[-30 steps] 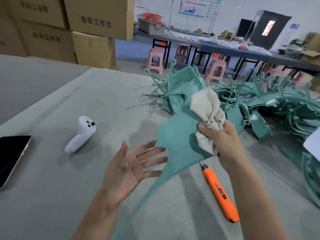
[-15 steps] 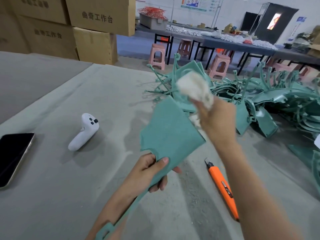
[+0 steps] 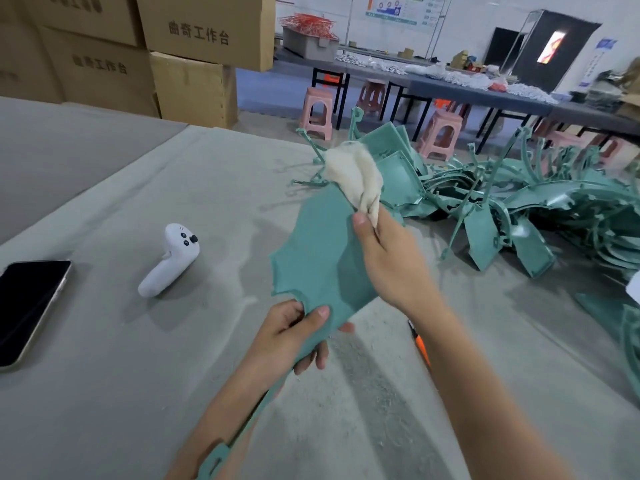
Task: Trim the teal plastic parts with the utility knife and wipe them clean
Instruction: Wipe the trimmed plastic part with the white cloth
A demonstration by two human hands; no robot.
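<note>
Evidently wiping is in hand: the left hand (image 3: 291,337) pinches the near corner of a teal part (image 3: 322,251) held above the table (image 3: 145,393); the right hand (image 3: 391,261) grips a bunched cloth (image 3: 355,176) at its far edge. Next, the cloth probably needs dragging across the face. The right forearm (image 3: 485,393) hides most of the utility knife (image 3: 420,344).

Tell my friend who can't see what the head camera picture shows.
A left hand holds a flat teal plastic part over a grey table while the right hand holds a cream cloth at its top edge. A white controller and phone lie left, more teal parts right.
</note>
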